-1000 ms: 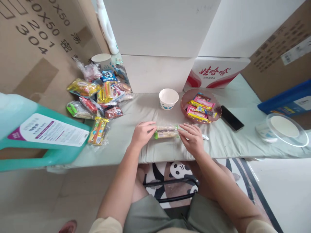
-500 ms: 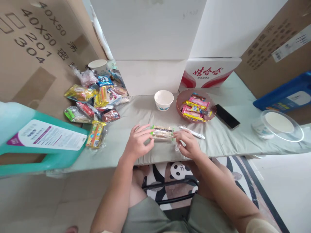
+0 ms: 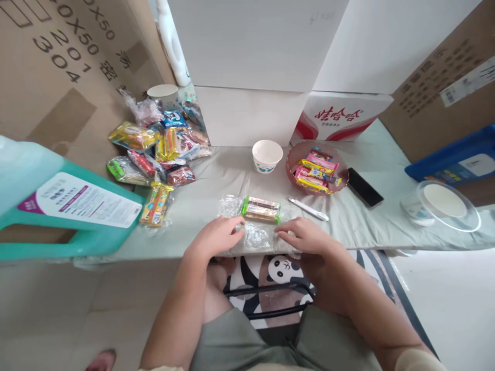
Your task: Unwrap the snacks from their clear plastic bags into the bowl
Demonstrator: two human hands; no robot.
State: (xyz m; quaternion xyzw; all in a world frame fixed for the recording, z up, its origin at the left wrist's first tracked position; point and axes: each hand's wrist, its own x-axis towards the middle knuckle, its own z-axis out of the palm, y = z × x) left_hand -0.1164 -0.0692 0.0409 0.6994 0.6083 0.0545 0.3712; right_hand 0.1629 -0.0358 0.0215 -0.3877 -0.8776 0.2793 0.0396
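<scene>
We see a heap of snacks (image 3: 154,154) unsorted at left; our left hand (image 3: 216,238) and right hand (image 3: 305,237) lie open on the clear wrapper (image 3: 255,236), wafers (image 3: 261,209) just beyond on the worktop (image 3: 209,180); dish (image 3: 294,154) partly filled

Snack bars (image 3: 261,209) lie mid-worktop (image 3: 216,180); paper cup (image 3: 267,155) behind, plate (image 3: 293,154) right, snack pile (image 3: 158,154) left

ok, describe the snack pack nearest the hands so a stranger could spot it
On the grey-green table, look just beyond the left hand and right hand. The snack pack lies alone there: clear wrap, green ends, brown bars, apart from the snack pile and the filled pink bowl.
</scene>
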